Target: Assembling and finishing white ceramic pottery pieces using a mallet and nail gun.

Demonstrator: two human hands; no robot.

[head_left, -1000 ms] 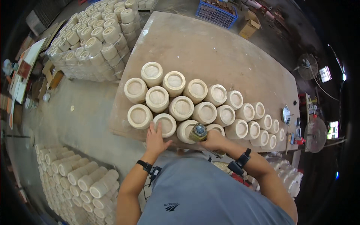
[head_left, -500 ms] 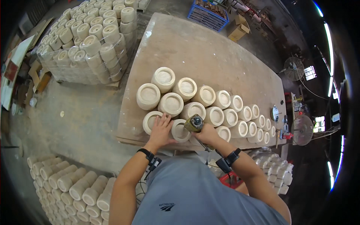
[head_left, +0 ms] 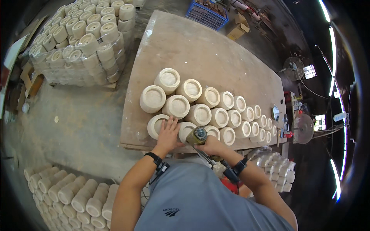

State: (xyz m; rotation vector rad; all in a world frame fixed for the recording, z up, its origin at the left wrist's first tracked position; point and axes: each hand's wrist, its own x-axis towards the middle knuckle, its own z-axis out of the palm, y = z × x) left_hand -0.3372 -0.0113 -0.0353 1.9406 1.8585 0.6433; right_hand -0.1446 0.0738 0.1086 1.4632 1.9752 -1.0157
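Pale wooden round blocks, each with a shallow round recess on top, stand in rows along the near side of a big brown table. My left hand lies with spread fingers on the right edge of the front-left block, its fingertips reaching toward the block behind. My right hand is wrapped round an olive-and-silver tool that looks like a nail gun. The tool's dark round cap faces up, over the right side of the second front block. Its lower tip is hidden.
Wrapped stacks of similar blocks stand at the far left, and more blocks are piled at the near left. A blue crate and a cardboard box sit beyond the table. Fans stand at the right.
My right hand and the tool have shifted slightly left and down, now over the second front block's right side. My left hand stays on the front-left block. The view has turned slightly.
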